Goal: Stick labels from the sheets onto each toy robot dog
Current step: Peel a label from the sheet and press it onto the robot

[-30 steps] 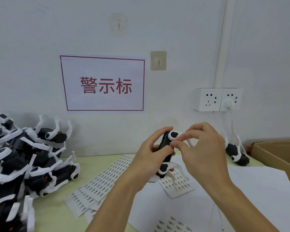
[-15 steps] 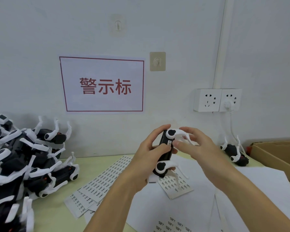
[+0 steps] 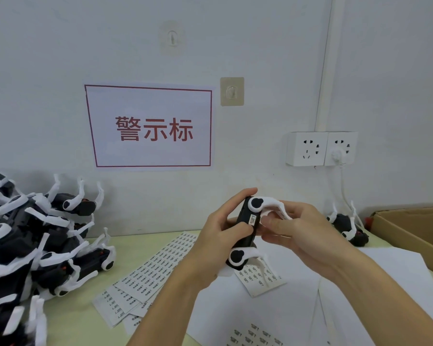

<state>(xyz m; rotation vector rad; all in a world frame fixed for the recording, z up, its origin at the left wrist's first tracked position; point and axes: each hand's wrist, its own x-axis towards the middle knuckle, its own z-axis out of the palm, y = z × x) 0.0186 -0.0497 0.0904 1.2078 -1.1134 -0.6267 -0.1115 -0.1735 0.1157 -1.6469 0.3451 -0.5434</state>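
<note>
Left: pile point(image 3: 35, 245) of dogs on the table point(image 3: 73, 320); labelled or not, cannot tell. Sheets point(image 3: 155, 268) lie mid-table, many labels left. Your left hand point(image 3: 218, 236) grips a dog point(image 3: 248, 226) held above the table, fingers curled round it; a label point(image 3: 252, 219) sits on its body. Your right hand point(image 3: 303, 236) holds its white leg, fingers loosely curled. Right: one dog point(image 3: 348, 227) beside the box point(image 3: 410, 231). Judgement: most of the task remains.

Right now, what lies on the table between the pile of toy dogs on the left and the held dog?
In the head view, overlapping white label sheets lie fanned across the pale green table there.
</note>
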